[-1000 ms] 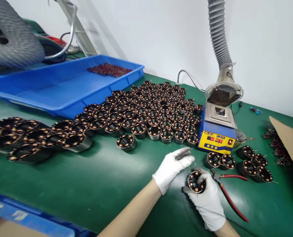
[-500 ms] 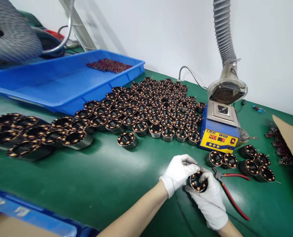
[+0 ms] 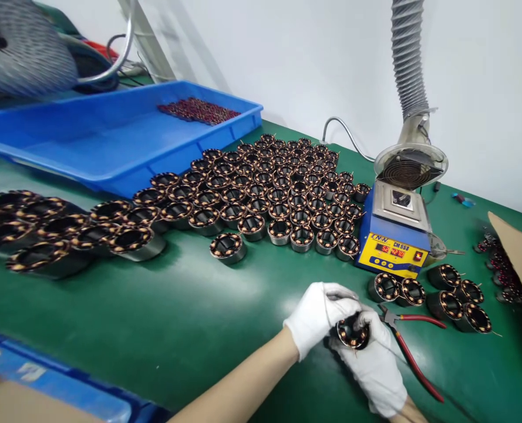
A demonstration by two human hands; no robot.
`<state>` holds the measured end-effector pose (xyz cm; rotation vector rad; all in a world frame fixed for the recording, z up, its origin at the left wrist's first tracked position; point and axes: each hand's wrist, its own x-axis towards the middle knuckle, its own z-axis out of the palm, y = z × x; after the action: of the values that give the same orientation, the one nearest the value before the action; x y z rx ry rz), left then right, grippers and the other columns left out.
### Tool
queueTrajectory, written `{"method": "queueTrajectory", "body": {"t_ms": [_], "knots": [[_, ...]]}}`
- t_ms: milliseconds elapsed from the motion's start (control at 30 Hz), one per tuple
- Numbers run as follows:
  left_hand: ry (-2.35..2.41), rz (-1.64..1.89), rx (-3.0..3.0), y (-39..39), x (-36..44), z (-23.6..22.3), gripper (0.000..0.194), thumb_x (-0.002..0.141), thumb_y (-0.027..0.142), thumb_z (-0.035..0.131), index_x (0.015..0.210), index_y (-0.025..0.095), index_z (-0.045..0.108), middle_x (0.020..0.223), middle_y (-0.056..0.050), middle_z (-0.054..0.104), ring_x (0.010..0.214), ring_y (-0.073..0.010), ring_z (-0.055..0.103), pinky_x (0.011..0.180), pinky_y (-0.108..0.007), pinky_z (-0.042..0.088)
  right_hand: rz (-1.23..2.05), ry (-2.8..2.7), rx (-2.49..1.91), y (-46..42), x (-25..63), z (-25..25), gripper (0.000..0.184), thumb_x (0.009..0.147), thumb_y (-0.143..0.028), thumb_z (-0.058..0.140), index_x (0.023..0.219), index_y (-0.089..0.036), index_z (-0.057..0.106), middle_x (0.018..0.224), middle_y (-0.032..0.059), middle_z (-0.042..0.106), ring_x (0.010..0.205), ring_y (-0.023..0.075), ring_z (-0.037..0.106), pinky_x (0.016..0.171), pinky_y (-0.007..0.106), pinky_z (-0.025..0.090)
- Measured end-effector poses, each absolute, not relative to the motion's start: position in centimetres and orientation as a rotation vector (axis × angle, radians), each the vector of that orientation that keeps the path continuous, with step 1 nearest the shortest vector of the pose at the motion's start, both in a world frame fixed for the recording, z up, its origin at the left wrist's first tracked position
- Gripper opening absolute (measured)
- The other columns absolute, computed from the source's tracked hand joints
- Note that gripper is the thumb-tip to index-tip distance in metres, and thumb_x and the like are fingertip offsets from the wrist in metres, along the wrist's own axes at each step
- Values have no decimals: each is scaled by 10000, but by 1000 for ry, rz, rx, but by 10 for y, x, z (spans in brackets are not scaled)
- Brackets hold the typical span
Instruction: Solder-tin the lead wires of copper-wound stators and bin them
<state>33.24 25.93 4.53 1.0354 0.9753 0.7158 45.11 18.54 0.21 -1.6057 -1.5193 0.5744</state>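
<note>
Holding copper-wound ring (image 3: 353,342) in right hand (image 3: 371,356)

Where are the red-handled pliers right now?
In the head view, the red-handled pliers lie on the green table at the lower right, beside the right hand and in front of two copper-wound rings.

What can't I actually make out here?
All in the head view:
- Far rim of the held ring: behind the left hand.
- Part of its right side: behind the right hand.
- Upright hose: top edge cuts it off.
- Tray parts: too small to count.
</note>
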Motion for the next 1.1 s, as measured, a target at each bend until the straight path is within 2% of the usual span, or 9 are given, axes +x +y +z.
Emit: {"method": "queueTrajectory", "body": {"t_ms": [100,233,333,500,633,733,900,1033,1100], "knots": [[985,756,965,262,332,46,286,461,350,650,631,121,640,687,-81,639,728,-263,604,637,-304,485,543,-1576,-1585,185,450,-1,328,569,-250,736,691,-243,431,762,-3,624,634,162,587,569,272,492],[1003,885,897,269,319,51,444,541,457,660,832,125,610,878,-77,648,869,-229,595,796,-281,467,510,-1592,-1537,185,447,1,329,573,-245,734,715,-243,437,944,48,649,771,194,630,640,294,509],[943,795,934,274,311,53,548,473,402,730,924,119,597,875,-83,650,874,-237,594,781,-290,471,478,-1607,-1542,186,447,7,330,573,-257,735,705,-246,433,923,53,658,756,203,635,635,305,513],[948,658,1009,270,315,45,286,463,317,687,657,117,618,636,-51,621,633,-192,567,597,-267,437,435,-1641,-1540,186,449,6,355,550,-245,755,701,-245,434,875,43,657,701,189,628,600,290,509],[995,680,1016,264,320,40,263,465,330,672,606,123,592,614,-49,610,595,-179,547,570,-261,421,408,-1648,-1520,187,449,2,361,541,-239,756,714,-247,439,882,43,655,720,194,630,610,295,511],[1021,725,1029,263,319,41,276,488,347,667,642,133,588,666,-55,619,658,-206,574,622,-285,448,396,-1642,-1522,188,448,2,370,528,-238,760,707,-248,436,856,33,650,686,183,619,589,288,507],[961,717,1100,268,319,44,532,504,359,739,968,135,605,976,-90,629,958,-274,563,840,-345,451,378,-1636,-1546,190,446,7,351,545,-280,743,674,-250,418,733,5,630,586,165,587,513,268,486],[901,697,1037,267,326,43,348,525,352,655,777,112,636,762,-86,644,783,-264,602,723,-330,474,375,-1640,-1565,189,446,8,357,543,-288,743,672,-249,413,708,6,633,593,175,597,524,275,490],[888,726,991,267,326,42,389,545,368,635,822,96,615,715,-87,635,734,-251,607,693,-324,479,375,-1658,-1559,189,447,7,360,534,-280,751,691,-247,428,797,34,662,658,194,624,567,293,505]]}}
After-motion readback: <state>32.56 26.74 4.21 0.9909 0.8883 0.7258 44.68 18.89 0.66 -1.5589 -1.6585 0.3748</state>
